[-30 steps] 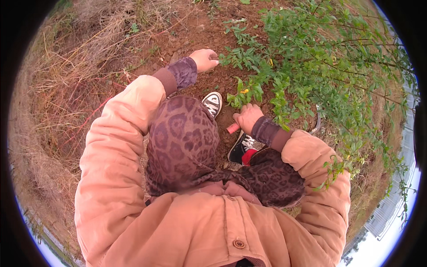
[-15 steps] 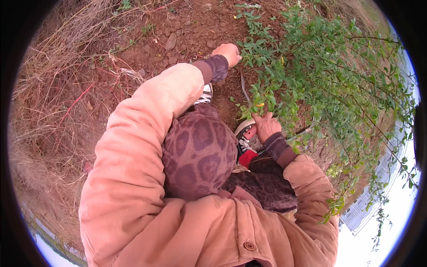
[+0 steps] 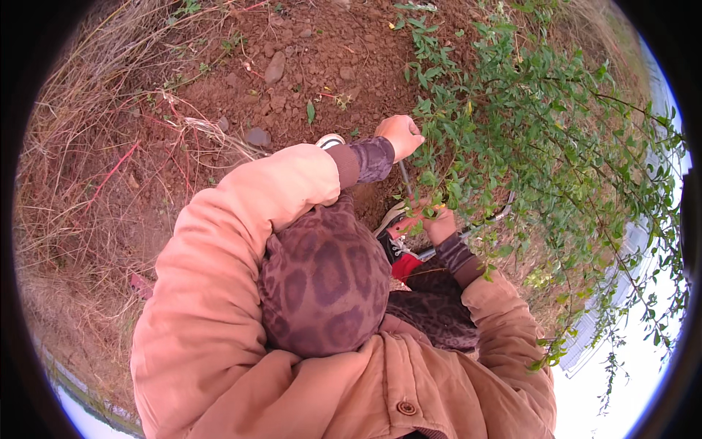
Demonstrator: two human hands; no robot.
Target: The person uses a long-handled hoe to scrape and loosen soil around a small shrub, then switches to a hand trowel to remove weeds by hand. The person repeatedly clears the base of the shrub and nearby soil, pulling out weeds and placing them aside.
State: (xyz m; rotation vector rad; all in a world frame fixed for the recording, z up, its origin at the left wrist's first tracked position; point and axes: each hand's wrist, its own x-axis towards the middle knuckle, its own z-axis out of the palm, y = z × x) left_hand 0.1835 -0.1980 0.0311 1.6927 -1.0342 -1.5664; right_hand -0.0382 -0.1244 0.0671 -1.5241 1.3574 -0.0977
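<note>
Looking straight down over a padded peach jacket (image 3: 219, 293) and a leopard-print hood (image 3: 325, 282). Ground is bare red-brown soil (image 3: 307, 66) with loose stones toward 12 o'clock, dry straw-coloured grass (image 3: 80, 183) from 8 to 11 o'clock.

Shrub (image 3: 541, 139): fills the frame from 12 round to 4 o'clock. Thin, wiry, arching twigs, many small oval green leaves, a few yellowing. Outer twigs droop toward 4 o'clock. Growth is dense near the hands, sparser at the rim. Lower stem (image 3: 404, 179) is slim, grey-brown, running between the two hands just right of centre.

Left hand (image 3: 399, 135): at about 1 o'clock from centre, fingers curled shut in a fist around the upper part of the stem, at the edge of the foliage. Patterned cuff shows under the jacket sleeve.

Right hand (image 3: 439, 225): just right of centre, at 3 o'clock from the hood, half buried in leaves. Fingers look closed around something red-orange at the stem's base; what that item is cannot be told.

A white-toed shoe (image 3: 330, 139) peeks out beside the left sleeve, and a second shoe (image 3: 395, 234), dark with white laces, sits just below the right hand. A red patch of clothing (image 3: 406, 267) lies under it.
</note>
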